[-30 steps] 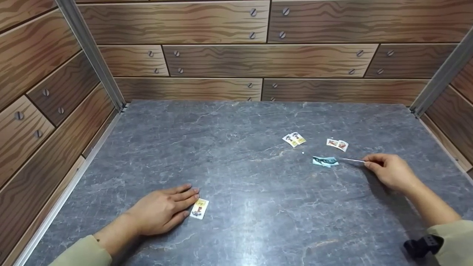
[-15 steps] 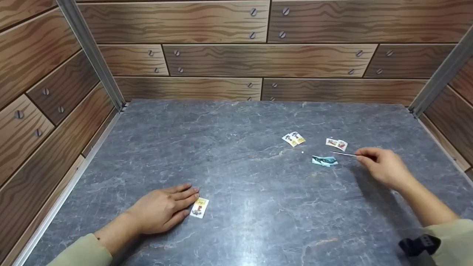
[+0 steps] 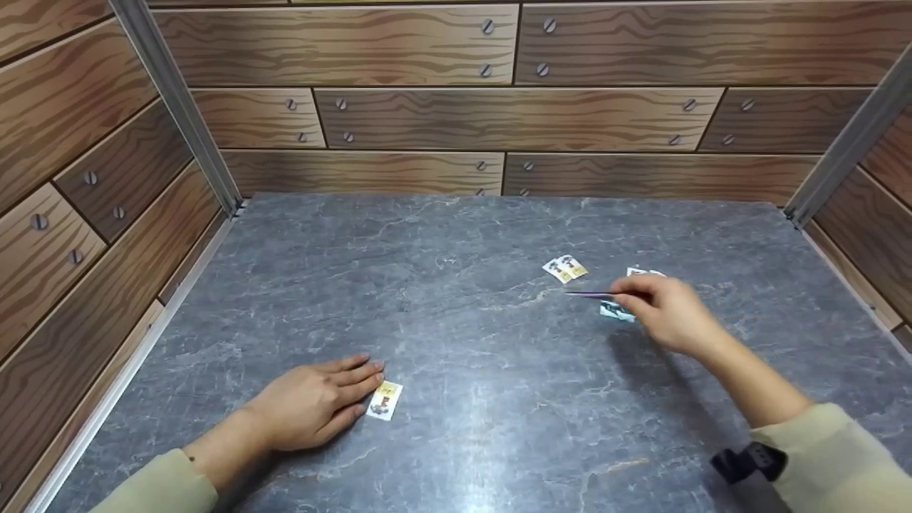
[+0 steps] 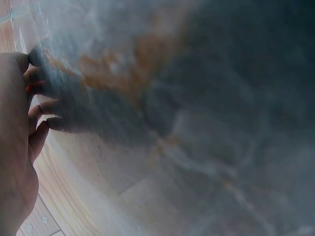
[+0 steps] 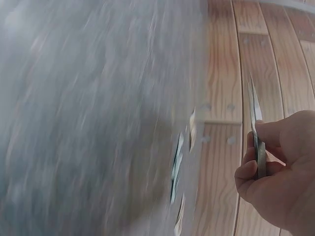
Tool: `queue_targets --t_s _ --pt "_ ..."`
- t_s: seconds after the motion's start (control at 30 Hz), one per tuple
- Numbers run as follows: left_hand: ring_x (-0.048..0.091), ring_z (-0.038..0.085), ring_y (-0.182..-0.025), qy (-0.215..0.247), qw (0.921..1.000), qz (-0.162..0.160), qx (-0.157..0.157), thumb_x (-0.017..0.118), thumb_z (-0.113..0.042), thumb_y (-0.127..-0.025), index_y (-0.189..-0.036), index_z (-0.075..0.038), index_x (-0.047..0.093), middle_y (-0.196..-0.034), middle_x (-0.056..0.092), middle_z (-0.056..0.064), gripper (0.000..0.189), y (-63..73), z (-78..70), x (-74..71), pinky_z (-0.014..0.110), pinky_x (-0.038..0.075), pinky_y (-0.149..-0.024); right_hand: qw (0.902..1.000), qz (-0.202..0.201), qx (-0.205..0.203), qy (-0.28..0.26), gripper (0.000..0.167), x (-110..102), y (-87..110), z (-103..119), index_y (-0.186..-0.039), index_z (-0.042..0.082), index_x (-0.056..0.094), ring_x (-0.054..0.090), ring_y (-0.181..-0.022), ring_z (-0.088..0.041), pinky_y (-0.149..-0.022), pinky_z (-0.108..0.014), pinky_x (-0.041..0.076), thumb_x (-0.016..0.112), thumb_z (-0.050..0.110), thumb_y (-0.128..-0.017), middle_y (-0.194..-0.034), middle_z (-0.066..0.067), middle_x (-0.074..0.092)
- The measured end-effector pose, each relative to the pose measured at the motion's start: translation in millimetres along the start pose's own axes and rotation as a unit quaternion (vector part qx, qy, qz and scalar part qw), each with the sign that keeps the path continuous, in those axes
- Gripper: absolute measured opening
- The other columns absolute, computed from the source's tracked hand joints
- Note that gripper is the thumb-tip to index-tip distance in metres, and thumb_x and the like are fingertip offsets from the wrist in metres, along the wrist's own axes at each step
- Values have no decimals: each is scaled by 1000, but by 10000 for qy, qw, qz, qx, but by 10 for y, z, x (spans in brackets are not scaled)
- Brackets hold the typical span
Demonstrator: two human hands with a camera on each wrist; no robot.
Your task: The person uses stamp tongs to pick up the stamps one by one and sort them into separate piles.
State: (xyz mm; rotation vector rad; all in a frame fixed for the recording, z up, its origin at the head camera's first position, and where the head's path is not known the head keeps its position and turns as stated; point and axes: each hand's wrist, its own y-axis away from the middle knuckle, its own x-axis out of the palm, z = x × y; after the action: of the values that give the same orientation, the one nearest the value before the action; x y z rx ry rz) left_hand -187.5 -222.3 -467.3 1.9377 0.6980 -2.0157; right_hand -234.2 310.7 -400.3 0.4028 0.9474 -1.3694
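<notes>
My right hand (image 3: 666, 313) pinches a pair of metal tweezers (image 5: 258, 132) between thumb and fingers, their tips pointing left in the head view. It hangs over a pair of blue stamp-like papers (image 3: 614, 312) and partly hides them. Behind it, a red-printed pair of papers (image 3: 639, 271) shows only its upper edge. Beyond the tweezer tips lie two overlapping yellow-and-white papers (image 3: 565, 268). My left hand (image 3: 313, 406) rests flat on the table, fingertips right at the edge of a small yellow-and-white stamp-like paper (image 3: 385, 400).
Grey marbled tabletop (image 3: 456, 328) spreads under both hands. Wood-patterned panels (image 3: 413, 117) wall it in at the back and both sides. Metal posts (image 3: 178, 107) stand at the rear corners. A black device (image 3: 749, 463) sits at the right sleeve.
My right hand has moved left with the tweezers, from right of the blue papers to over them, covering part of the red-printed pair. The left hand and its paper stay put.
</notes>
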Motion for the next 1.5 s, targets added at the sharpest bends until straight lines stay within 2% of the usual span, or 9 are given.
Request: queue_targets --t_s 0.27,0.47,0.6,0.77,1.03,1.17,1.37,1.5 --pt "50 31 -146 15 10000 54 -33 53 -33 -112 -155 -9 56 -159 53 7 49 7 0 -14 46 50 -112 9982 368 -202 -418 13 391 -105 410 -110 3 79 69 -100 -27 -88 -41 57 71 4 -99 -111 -13 76" --pt "51 31 -146 23 10000 26 11 53 -32 -112 -154 -9 57 -159 53 7 49 -4 2 -9 46 52 -110 9943 773 -500 -531 14 734 -119 666 -110 6 80 69 -108 -32 -98 -55 56 71 6 -99 -113 -11 75" --pt "50 30 -146 50 10000 60 -13 52 -33 -112 -155 -9 56 -159 53 7 49 -4 3 1 46 52 -110 9907 974 -730 -612 14 937 -107 814 -109 6 80 70 -104 -29 -96 -52 57 71 5 -99 -110 -9 75" --pt "50 30 -147 83 9999 78 -16 51 -34 -113 -155 -10 56 -160 52 7 49 -8 2 -1 47 52 -110 9870 1028 -1010 -706 12 1129 -96 956 -104 7 80 68 -96 -22 -88 -43 58 71 4 -98 -103 -6 75" --pt "52 31 -144 17 9999 -83 63 54 -32 -111 -153 -8 58 -158 55 8 49 -16 8 2 47 53 -109 9821 1184 -1336 -609 11 1326 -81 1095 -104 8 81 65 -89 -16 -81 -36 57 73 6 -97 -98 -2 73" --pt "52 31 -145 25 10000 -52 50 54 -32 -111 -154 -9 57 -158 54 8 49 -10 7 7 47 53 -109 9807 1226 -1398 -613 10 1402 -78 1145 -103 7 81 61 -84 -12 -78 -33 54 73 6 -96 -93 1 70" --pt "50 30 -146 107 9999 92 -48 52 -33 -112 -155 -10 56 -159 53 6 49 -7 1 -2 47 51 -111 9801 1459 -1274 -441 9 1483 -73 1227 -102 11 80 62 -86 -15 -83 -38 54 73 9 -97 -94 4 70" --pt "50 29 -147 42 9999 112 -71 52 -34 -112 -155 -10 57 -160 52 6 49 -6 -2 -5 46 51 -111 9767 1581 -1400 -385 8 1532 -66 1258 -101 10 80 66 -91 -19 -87 -43 56 72 9 -98 -96 1 72"
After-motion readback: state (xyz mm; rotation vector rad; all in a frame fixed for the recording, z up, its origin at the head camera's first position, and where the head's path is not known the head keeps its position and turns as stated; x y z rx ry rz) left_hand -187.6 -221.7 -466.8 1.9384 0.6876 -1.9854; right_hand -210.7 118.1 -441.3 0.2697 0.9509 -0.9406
